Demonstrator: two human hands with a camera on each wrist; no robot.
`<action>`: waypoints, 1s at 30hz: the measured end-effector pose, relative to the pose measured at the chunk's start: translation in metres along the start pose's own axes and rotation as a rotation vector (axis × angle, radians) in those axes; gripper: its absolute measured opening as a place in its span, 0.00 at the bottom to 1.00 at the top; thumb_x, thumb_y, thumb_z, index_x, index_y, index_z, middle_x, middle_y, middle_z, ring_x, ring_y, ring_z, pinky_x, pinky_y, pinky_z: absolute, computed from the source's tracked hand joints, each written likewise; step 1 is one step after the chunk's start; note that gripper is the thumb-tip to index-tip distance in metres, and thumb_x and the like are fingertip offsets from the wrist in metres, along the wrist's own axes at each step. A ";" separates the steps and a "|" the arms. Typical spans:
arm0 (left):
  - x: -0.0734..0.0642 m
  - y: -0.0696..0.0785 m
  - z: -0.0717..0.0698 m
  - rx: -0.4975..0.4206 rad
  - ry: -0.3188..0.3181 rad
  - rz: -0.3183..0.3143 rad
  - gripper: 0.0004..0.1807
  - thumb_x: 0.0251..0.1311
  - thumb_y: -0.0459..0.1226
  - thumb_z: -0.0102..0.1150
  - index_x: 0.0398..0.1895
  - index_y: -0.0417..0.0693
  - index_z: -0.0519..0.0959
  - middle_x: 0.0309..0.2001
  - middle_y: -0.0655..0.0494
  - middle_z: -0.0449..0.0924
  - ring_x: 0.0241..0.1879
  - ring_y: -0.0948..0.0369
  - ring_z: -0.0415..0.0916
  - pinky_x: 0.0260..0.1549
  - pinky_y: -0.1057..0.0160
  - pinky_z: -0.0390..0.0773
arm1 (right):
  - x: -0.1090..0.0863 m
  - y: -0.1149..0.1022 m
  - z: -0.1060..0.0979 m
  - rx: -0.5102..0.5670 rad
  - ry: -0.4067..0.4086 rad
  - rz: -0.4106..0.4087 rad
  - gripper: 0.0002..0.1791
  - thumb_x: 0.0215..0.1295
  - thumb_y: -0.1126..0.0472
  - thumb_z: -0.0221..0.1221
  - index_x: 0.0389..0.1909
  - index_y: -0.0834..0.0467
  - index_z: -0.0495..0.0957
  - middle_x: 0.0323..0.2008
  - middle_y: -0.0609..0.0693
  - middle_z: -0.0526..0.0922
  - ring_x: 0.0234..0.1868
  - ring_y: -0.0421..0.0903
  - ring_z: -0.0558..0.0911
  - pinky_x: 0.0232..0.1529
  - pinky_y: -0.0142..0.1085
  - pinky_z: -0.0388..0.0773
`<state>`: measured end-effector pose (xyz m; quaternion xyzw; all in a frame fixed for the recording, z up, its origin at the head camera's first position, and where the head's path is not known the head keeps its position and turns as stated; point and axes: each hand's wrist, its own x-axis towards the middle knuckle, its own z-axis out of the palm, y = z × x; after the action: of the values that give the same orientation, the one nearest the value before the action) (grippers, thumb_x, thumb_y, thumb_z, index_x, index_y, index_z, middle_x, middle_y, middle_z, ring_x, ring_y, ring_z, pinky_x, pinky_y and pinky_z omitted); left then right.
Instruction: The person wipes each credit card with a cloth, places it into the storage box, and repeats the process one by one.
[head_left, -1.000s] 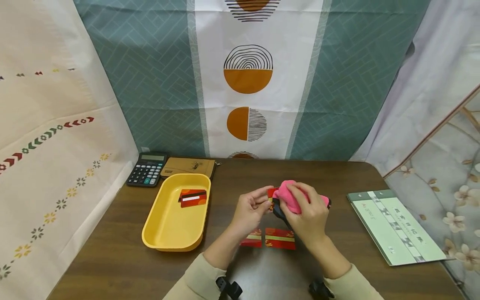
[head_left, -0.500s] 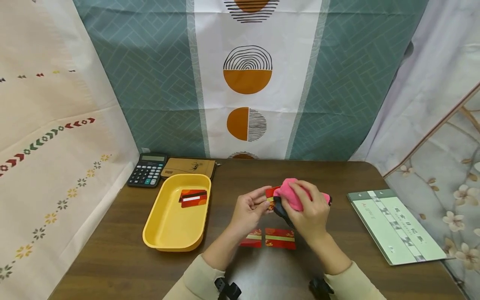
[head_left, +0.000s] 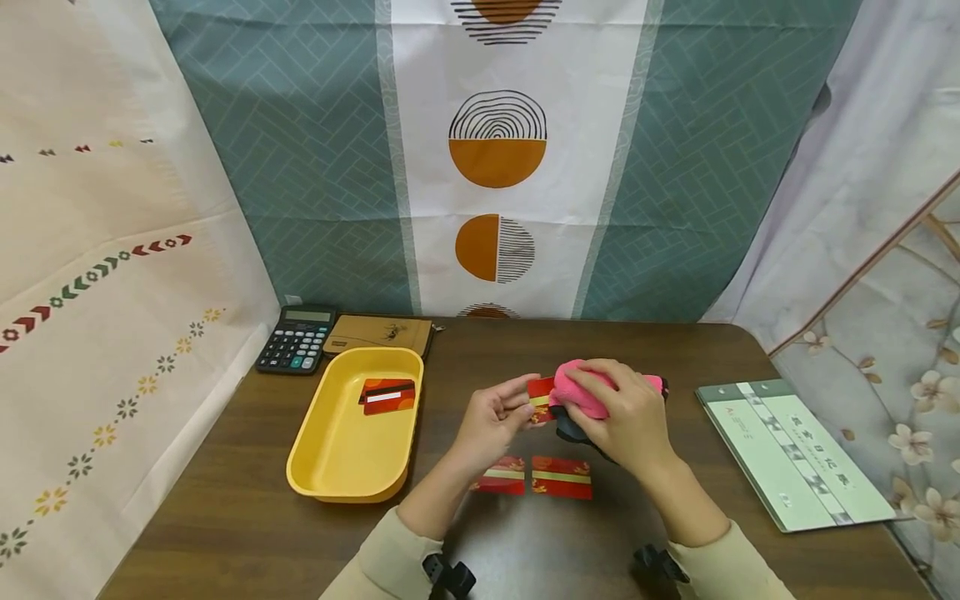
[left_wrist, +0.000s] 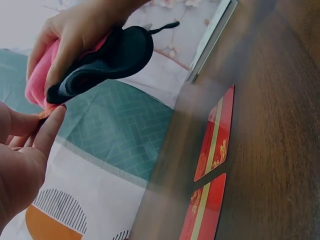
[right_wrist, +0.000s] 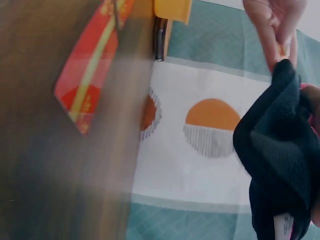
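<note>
My left hand (head_left: 491,421) pinches a red card with a gold stripe (head_left: 540,398) by its left end, raised over the table. In my right hand (head_left: 626,412) is a bunched cloth, pink (head_left: 581,390) on one side and dark grey (right_wrist: 280,150) on the other. The cloth wraps the card's right part and hides it. Below the hands, two more red striped cards lie side by side on the table, a right card (head_left: 561,477) and a left card (head_left: 504,475) partly behind my left forearm. Both show in the left wrist view, where the cloth's dark side (left_wrist: 117,57) faces the camera.
A yellow tray (head_left: 330,467) stands at the left with red cards (head_left: 387,398) inside. Behind it are a calculator (head_left: 296,340) and a brown wallet (head_left: 378,333). A pale green notebook (head_left: 795,454) lies at the right edge of the brown table (head_left: 225,517).
My right hand and the cloth have shifted slightly right along the card, so more of the card shows beside my left fingers. The cards on the table have stayed in place.
</note>
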<state>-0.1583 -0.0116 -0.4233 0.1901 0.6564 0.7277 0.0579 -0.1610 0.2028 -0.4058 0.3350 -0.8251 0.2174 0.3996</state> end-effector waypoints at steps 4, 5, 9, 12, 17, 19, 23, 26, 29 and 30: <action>0.001 0.001 -0.002 0.034 -0.014 -0.002 0.23 0.70 0.24 0.55 0.67 0.35 0.73 0.51 0.37 0.84 0.47 0.54 0.85 0.47 0.58 0.85 | 0.005 -0.002 -0.001 -0.011 -0.068 -0.075 0.24 0.44 0.60 0.77 0.47 0.56 0.87 0.44 0.54 0.85 0.39 0.54 0.83 0.35 0.49 0.85; 0.001 0.002 -0.002 0.032 -0.012 0.000 0.23 0.70 0.23 0.55 0.67 0.35 0.73 0.54 0.37 0.82 0.48 0.52 0.84 0.47 0.58 0.85 | 0.005 -0.002 0.000 -0.016 -0.064 -0.073 0.25 0.42 0.61 0.78 0.47 0.56 0.88 0.43 0.54 0.85 0.39 0.54 0.83 0.35 0.49 0.85; 0.001 0.005 -0.005 0.027 0.009 0.015 0.23 0.69 0.22 0.55 0.66 0.36 0.74 0.52 0.36 0.83 0.48 0.50 0.84 0.47 0.56 0.85 | 0.001 -0.003 0.001 -0.031 -0.027 -0.043 0.26 0.41 0.60 0.79 0.47 0.58 0.88 0.43 0.55 0.86 0.38 0.55 0.83 0.35 0.50 0.85; 0.002 0.006 -0.007 0.054 -0.001 0.010 0.23 0.68 0.23 0.56 0.66 0.37 0.75 0.49 0.37 0.85 0.47 0.52 0.85 0.48 0.57 0.85 | -0.006 -0.003 0.002 -0.017 -0.056 -0.079 0.20 0.54 0.55 0.75 0.48 0.57 0.87 0.44 0.55 0.86 0.38 0.54 0.84 0.34 0.49 0.85; 0.004 0.008 -0.010 0.117 -0.052 0.026 0.23 0.67 0.24 0.58 0.66 0.39 0.76 0.46 0.39 0.86 0.45 0.54 0.85 0.47 0.58 0.85 | -0.008 -0.003 0.003 -0.010 -0.006 -0.052 0.19 0.68 0.46 0.63 0.47 0.58 0.87 0.43 0.55 0.86 0.38 0.54 0.83 0.35 0.50 0.85; 0.006 0.009 -0.010 0.116 -0.076 0.033 0.24 0.68 0.23 0.57 0.66 0.39 0.76 0.49 0.39 0.85 0.44 0.55 0.86 0.48 0.54 0.85 | -0.006 -0.007 0.004 -0.016 -0.003 -0.070 0.20 0.69 0.46 0.63 0.47 0.58 0.87 0.43 0.55 0.86 0.37 0.54 0.83 0.33 0.49 0.85; 0.005 0.010 -0.010 0.103 -0.097 0.020 0.24 0.69 0.23 0.56 0.67 0.38 0.75 0.51 0.38 0.84 0.45 0.52 0.86 0.48 0.54 0.85 | -0.003 -0.008 0.004 -0.010 0.004 -0.072 0.20 0.70 0.45 0.62 0.47 0.58 0.87 0.44 0.56 0.86 0.37 0.55 0.83 0.32 0.49 0.84; 0.002 0.008 -0.007 0.080 -0.103 0.000 0.24 0.69 0.23 0.55 0.68 0.37 0.74 0.54 0.37 0.83 0.49 0.49 0.84 0.48 0.58 0.85 | -0.002 -0.006 0.004 -0.011 0.079 -0.006 0.22 0.71 0.44 0.59 0.45 0.59 0.88 0.42 0.57 0.86 0.37 0.57 0.84 0.34 0.53 0.84; 0.000 0.007 -0.007 0.072 -0.107 -0.013 0.24 0.69 0.23 0.55 0.67 0.37 0.74 0.54 0.39 0.82 0.49 0.50 0.85 0.47 0.58 0.85 | -0.003 -0.010 0.006 0.011 0.113 -0.020 0.22 0.72 0.44 0.57 0.44 0.59 0.88 0.41 0.56 0.85 0.36 0.56 0.84 0.33 0.53 0.84; 0.000 0.008 -0.008 0.079 -0.113 -0.011 0.23 0.69 0.23 0.55 0.67 0.37 0.74 0.54 0.39 0.82 0.49 0.50 0.85 0.47 0.58 0.85 | -0.003 -0.011 0.007 0.023 0.121 -0.033 0.21 0.71 0.45 0.59 0.44 0.58 0.88 0.41 0.56 0.85 0.36 0.56 0.84 0.32 0.52 0.84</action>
<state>-0.1596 -0.0201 -0.4162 0.2293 0.6812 0.6892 0.0913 -0.1552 0.1923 -0.4116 0.3396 -0.7912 0.2401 0.4483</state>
